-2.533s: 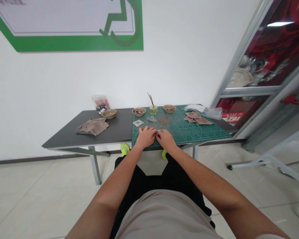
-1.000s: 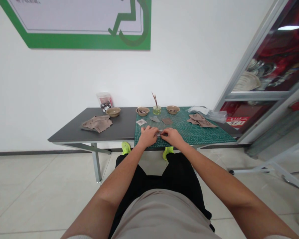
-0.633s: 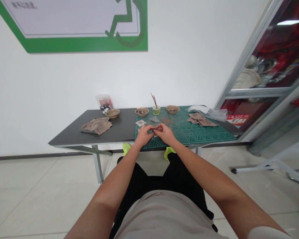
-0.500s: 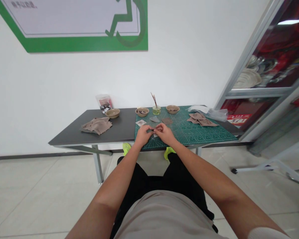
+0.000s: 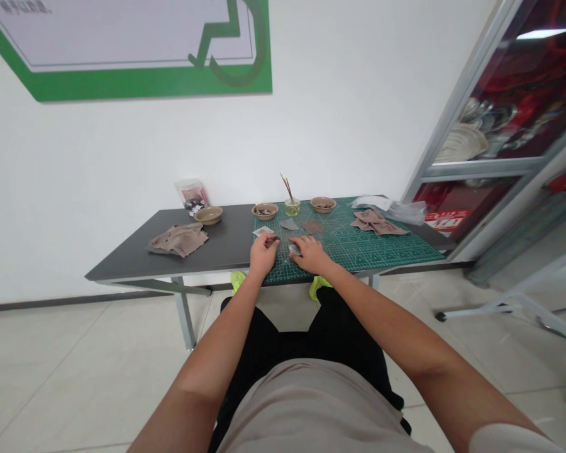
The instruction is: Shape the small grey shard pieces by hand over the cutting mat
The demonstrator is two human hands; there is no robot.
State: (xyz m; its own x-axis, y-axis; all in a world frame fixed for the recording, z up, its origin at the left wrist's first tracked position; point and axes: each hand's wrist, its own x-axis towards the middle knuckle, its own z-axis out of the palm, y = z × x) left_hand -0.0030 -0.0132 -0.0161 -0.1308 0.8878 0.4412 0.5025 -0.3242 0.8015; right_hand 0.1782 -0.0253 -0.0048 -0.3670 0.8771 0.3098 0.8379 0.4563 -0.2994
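Note:
Pinched in my left hand [image 5: 263,253] is a small dark brown piece [image 5: 272,241], too small to name. My right hand [image 5: 310,253] rests over the green cutting mat [image 5: 353,247], its fingers and thumb spread around a small pale grey square [image 5: 295,250]; whether they grip it does not show. A whitish square [image 5: 263,231] lies just beyond my left hand. Farther back on the mat are a grey square [image 5: 289,224] and a brown patch [image 5: 312,227].
Along the back stand a bowl of small pieces [image 5: 265,211], a glass jar with thin sticks [image 5: 292,207], another bowl [image 5: 323,205], a left bowl [image 5: 208,216] and a plastic tub [image 5: 191,195]. Brown cloths lie left [image 5: 179,240] and right [image 5: 377,222], near a plastic bag [image 5: 408,211].
My hands have moved apart. The dark piece that was between both is now in my left hand, drawn left, while my right hand has opened by the pale grey square.

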